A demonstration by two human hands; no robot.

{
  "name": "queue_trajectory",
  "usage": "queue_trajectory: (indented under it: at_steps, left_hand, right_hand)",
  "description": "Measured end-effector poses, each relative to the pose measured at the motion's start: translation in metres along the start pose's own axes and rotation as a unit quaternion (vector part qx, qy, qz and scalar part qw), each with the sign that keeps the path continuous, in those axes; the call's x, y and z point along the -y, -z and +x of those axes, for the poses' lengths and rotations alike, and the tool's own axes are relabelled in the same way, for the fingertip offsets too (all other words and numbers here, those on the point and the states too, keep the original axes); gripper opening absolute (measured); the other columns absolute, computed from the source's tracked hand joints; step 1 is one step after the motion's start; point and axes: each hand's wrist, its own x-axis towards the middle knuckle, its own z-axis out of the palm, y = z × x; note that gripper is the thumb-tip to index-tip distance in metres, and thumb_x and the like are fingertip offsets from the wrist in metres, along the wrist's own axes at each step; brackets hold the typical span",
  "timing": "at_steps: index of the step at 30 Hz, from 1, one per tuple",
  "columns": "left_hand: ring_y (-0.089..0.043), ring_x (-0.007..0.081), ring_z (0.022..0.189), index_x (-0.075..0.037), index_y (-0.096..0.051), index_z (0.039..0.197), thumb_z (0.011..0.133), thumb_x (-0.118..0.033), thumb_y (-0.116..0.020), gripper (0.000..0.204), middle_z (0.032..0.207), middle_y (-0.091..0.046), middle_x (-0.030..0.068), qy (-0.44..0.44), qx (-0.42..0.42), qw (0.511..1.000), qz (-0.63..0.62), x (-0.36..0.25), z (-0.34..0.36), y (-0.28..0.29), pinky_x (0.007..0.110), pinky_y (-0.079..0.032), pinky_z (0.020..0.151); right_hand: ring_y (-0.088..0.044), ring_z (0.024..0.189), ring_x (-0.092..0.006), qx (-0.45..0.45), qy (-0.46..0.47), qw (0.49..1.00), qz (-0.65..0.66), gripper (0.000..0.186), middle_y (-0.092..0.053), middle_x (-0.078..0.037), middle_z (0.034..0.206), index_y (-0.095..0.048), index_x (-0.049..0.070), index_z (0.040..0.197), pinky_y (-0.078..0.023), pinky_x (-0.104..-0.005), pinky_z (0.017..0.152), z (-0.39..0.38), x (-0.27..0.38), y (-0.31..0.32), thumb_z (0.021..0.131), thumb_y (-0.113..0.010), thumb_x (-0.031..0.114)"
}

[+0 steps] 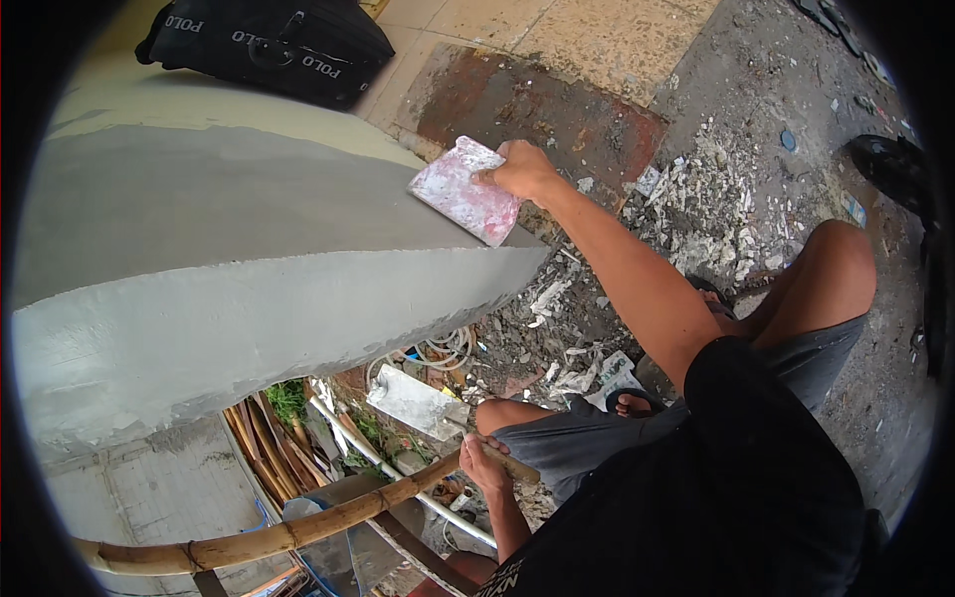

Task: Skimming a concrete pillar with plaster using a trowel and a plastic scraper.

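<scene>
My right hand (pixel 522 171) grips a flat rectangular float or scraper (pixel 460 194) smeared with white and pink, its lower edge at the top rim of a grey plastered ledge (pixel 249 199), near the ledge's end. My left hand (pixel 482 465) is lower, beside my bent knee, closed on the handle of a trowel whose flat, whitish blade (pixel 413 398) points up and to the left beneath the ledge. The ledge's top shows smooth grey plaster bordered by pale yellow, and its front face is lighter grey.
A black bag (pixel 214 40) lies at upper left. Rubble (pixel 721 209) covers the ground beside tiles (pixel 567 35). A bamboo pole (pixel 249 542), white pipe (pixel 358 448), coiled hose (pixel 448 343) and wood strips (pixel 264 448) are below. Dark round objects (pixel 885 174) sit at far right.
</scene>
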Motion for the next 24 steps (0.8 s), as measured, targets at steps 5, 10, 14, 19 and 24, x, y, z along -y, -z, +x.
queue_trajectory:
  at_steps: [5, 10, 14, 19, 24]
  left_hand:
    - [-0.051, 0.0174, 0.049, -0.006, -0.047, 0.078, 0.100, -0.030, -0.041, 0.033, 0.064, -0.052, 0.0077, 0.013, -0.014, 1.000, 0.012, -0.001, -0.001, 0.001, 0.029, -0.044, 0.047]
    - [-0.051, 0.0175, 0.050, -0.006, -0.047, 0.079, 0.100, -0.029, -0.041, 0.032, 0.064, -0.051, 0.0074, 0.015, -0.009, 0.999, 0.026, 0.000, -0.001, -0.004, 0.029, -0.044, 0.048]
    - [-0.051, 0.0161, 0.052, -0.005, -0.048, 0.079, 0.101, -0.030, -0.044, 0.033, 0.065, -0.052, 0.0075, 0.023, -0.006, 1.000, 0.019, -0.002, -0.006, -0.011, 0.027, -0.042, 0.050]
    - [-0.052, 0.0160, 0.051, -0.005, -0.048, 0.081, 0.101, -0.031, -0.043, 0.032, 0.065, -0.053, 0.0075, 0.024, -0.001, 1.000, 0.012, 0.007, -0.009, -0.004, 0.027, -0.042, 0.049]
    - [-0.052, 0.0161, 0.050, -0.005, -0.048, 0.082, 0.101, -0.031, -0.043, 0.032, 0.065, -0.053, 0.0074, 0.039, -0.014, 0.998, 0.036, 0.009, -0.013, -0.004, 0.026, -0.042, 0.048]
  right_hand:
    - [-0.068, 0.088, -0.0303, 0.033, 0.005, 0.995, 0.095, 0.047, -0.069, -0.022, 0.092, -0.067, -0.008, 0.096, -0.050, -0.0394, 0.076, -0.057, -0.020, 0.007, 0.071, -0.082, 0.029]
    - [-0.067, 0.094, -0.0331, 0.023, -0.038, 0.998, 0.041, 0.050, -0.068, -0.024, 0.100, -0.067, -0.007, 0.101, -0.050, -0.0393, 0.081, -0.040, -0.040, -0.004, 0.070, -0.082, 0.030]
    - [-0.066, 0.098, -0.0336, -0.012, -0.049, 0.998, -0.028, 0.055, -0.067, -0.024, 0.103, -0.066, -0.007, 0.103, -0.050, -0.0401, 0.082, -0.003, -0.041, -0.007, 0.071, -0.081, 0.034]
    - [-0.068, 0.091, -0.0316, -0.003, -0.022, 1.000, 0.002, 0.054, -0.069, -0.023, 0.097, -0.067, -0.007, 0.102, -0.051, -0.0385, 0.080, -0.014, -0.071, 0.013, 0.070, -0.082, 0.033]
    - [-0.069, 0.088, -0.0296, 0.039, -0.059, 0.997, 0.044, 0.049, -0.070, -0.021, 0.092, -0.068, -0.006, 0.101, -0.051, -0.0376, 0.079, -0.050, -0.081, 0.002, 0.069, -0.082, 0.028]
